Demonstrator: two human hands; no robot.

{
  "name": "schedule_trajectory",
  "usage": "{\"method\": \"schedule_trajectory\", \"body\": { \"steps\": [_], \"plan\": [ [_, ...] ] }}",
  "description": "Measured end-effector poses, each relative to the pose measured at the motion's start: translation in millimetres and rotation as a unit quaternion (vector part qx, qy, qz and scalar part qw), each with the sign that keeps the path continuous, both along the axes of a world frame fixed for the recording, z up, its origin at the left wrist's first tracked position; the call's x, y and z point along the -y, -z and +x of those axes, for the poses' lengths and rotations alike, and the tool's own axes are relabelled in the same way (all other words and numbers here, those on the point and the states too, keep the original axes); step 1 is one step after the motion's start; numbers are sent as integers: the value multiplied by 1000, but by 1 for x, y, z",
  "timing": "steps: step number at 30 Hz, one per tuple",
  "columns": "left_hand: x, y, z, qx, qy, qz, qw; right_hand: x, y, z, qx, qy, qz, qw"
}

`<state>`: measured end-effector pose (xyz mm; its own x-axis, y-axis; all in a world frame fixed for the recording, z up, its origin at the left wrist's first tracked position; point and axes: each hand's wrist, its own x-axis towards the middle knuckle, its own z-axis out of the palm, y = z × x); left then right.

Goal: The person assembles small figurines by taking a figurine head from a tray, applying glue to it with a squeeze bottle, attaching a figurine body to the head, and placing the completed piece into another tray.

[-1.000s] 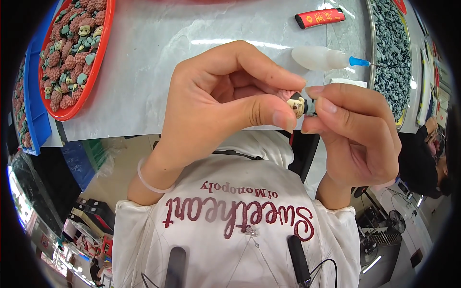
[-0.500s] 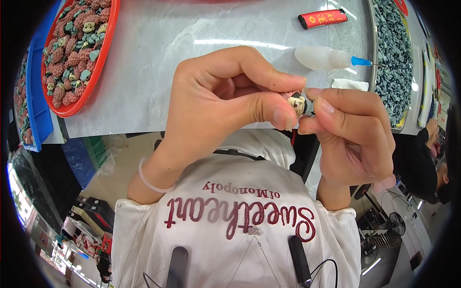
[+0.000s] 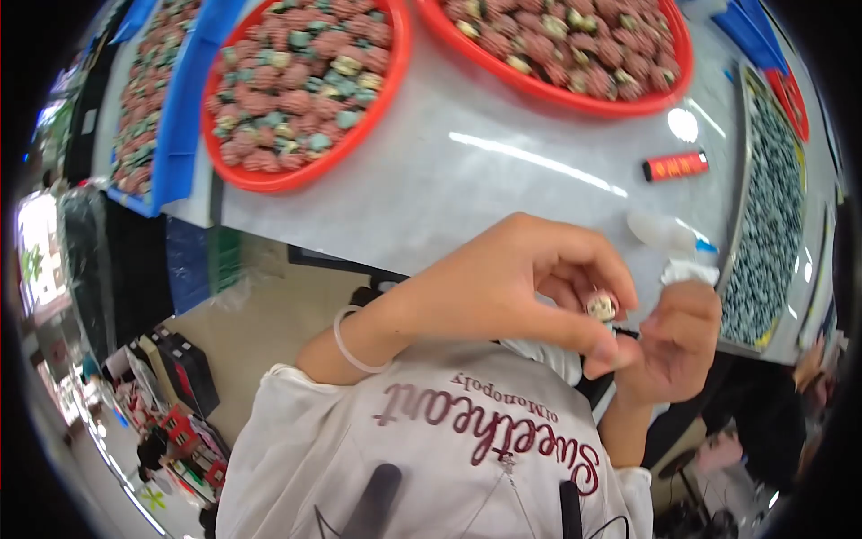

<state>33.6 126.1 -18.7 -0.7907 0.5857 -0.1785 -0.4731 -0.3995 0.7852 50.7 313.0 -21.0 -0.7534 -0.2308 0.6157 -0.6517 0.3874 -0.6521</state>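
A small figurine point(image 3: 601, 306) with a cream face and pink hair is held between the thumb and fingers of my left hand point(image 3: 530, 287). Its lower end points toward my right hand point(image 3: 675, 346), which sits close beside it. The fingers of my right hand are curled in, and what they hold, if anything, is hidden. Beyond the hands, a translucent squeeze bottle point(image 3: 660, 232) with a blue tip lies on the table point(image 3: 431, 207). Close to my right hand is a crumpled white tissue point(image 3: 690, 272).
Two red basins, one at left point(image 3: 395, 81) and one at the far middle point(image 3: 575, 97), hold many small pink, cream and green pieces. Blue trays point(image 3: 184, 135) stand farther left. A red lighter point(image 3: 675, 165) lies near a tray of dark grey-green pieces point(image 3: 768, 216) at right.
The view has shifted, bringing more of the far basins into sight. The figurine has turned in my left hand, its face now upward. My right fingers have curled in more.
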Motion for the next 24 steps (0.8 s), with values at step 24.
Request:
{"method": "schedule_trajectory", "body": {
  "steps": [24],
  "plan": [
    [125,-12,-49,-376,-304,-762,430,-8,20,1,136,20,24,990]
  ]
}}
